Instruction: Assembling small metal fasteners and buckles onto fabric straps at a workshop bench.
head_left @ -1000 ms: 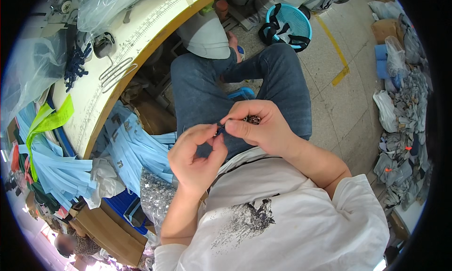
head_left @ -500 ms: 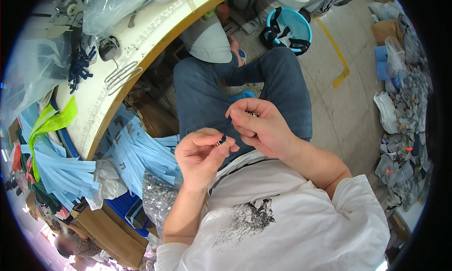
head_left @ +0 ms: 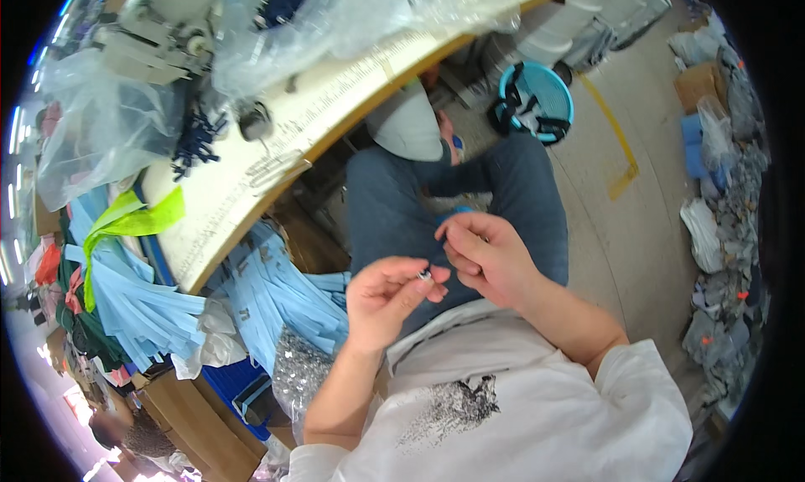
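Above my lap my two hands are close together, a small gap between their fingertips. The thumb and fingers of my left hand [head_left: 379,302] pinch a small dark piece with a shiny silver part [head_left: 425,275]; its exact kind is too small to tell. My right hand [head_left: 495,260] is curled, with thumb and forefinger pressed together. Whatever lies in it is hidden by the fingers. On the table to the left lie a heap of short dark blue strips [head_left: 199,140] and some bent metal wire pieces [head_left: 272,172].
A pale worktable [head_left: 335,105] with a ruler scale curves along the upper left, covered partly by clear plastic bags [head_left: 109,121]. Light blue strips [head_left: 277,289] hang below it. A turquoise basket [head_left: 549,96] stands on the floor ahead. Grey scraps [head_left: 734,256] line the right; another person is far lower left.
The view has shifted, so table and basket sit further right and lower. Both hands keep their pinch near each other. A metal piece seen in my right hand earlier is no longer visible.
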Motion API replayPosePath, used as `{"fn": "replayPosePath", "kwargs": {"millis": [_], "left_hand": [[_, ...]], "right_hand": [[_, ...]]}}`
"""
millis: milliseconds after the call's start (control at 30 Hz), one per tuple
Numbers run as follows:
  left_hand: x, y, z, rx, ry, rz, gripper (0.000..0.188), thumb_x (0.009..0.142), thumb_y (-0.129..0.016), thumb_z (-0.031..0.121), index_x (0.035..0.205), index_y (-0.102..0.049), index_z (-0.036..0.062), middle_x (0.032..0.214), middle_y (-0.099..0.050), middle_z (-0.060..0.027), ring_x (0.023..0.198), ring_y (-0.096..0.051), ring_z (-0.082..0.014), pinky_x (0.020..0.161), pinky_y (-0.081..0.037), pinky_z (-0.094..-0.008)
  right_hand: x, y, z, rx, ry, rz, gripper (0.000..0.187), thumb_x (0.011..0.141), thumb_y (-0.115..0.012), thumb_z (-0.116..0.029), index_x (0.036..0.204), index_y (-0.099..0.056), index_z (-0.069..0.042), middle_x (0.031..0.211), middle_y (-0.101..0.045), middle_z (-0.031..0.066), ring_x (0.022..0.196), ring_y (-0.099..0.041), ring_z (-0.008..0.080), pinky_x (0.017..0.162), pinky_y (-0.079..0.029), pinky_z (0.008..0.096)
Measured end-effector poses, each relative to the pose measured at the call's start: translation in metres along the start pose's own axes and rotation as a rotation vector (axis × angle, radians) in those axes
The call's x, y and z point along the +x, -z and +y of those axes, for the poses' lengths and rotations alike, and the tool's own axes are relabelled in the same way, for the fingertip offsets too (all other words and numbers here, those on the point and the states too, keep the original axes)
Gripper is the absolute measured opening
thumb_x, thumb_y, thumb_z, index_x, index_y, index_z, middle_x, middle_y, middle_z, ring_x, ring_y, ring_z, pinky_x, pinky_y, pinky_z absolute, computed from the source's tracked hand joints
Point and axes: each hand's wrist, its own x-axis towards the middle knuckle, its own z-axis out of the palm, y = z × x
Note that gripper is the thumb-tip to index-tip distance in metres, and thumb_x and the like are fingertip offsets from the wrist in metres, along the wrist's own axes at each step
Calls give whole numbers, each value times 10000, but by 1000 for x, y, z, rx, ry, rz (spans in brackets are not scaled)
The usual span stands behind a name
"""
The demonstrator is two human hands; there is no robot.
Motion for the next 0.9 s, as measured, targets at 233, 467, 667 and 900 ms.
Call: {"fn": "replayPosePath", "kwargs": {"millis": [233, 467, 667, 900], "left_hand": [[27, -1, 88, 527, -524, 96, 252, 807, -664, -98, 1043, -627, -16, 983, -651, -161, 845, -663, -207, 722, -546, -299], [153, -6, 194, 968, -683, 284, 399, 896, -654, 121, 1243, -562, -53, 827, -672, -83, 615, -504, -52, 564, -413, -189], [114, -12, 146, 587, -621, 380, 329, 960, -558, 117, 1251, -548, -35, 690, -524, -15, 522, -369, -29, 446, -254, -172], [46, 34, 72, 569, -320, 653, 228, 958, -560, 100, 1144, -593, -26, 690, -531, -5, 545, -417, -36, 459, -283, -164]], "right_hand": [[-5, 6, -6, 138, -128, -67, 195, 958, -497, -227, 969, -556, -41, 797, -527, 41, 556, -400, 60, 399, -250, 194], [-10, -5, -4, 108, -207, -104, 126, 970, -449, -167, 994, -521, -65, 817, -538, 63, 561, -394, 65, 397, -244, 192], [-15, 12, 5, 47, -190, -86, 138, 978, -435, -177, 980, -518, -66, 822, -548, 58, 565, -393, 66, 403, -242, 194], [-10, 13, -6, 100, -261, -123, 179, 986, -443, -203, 1018, -535, -53, 820, -542, 49, 558, -402, 61, 397, -244, 192]]}}
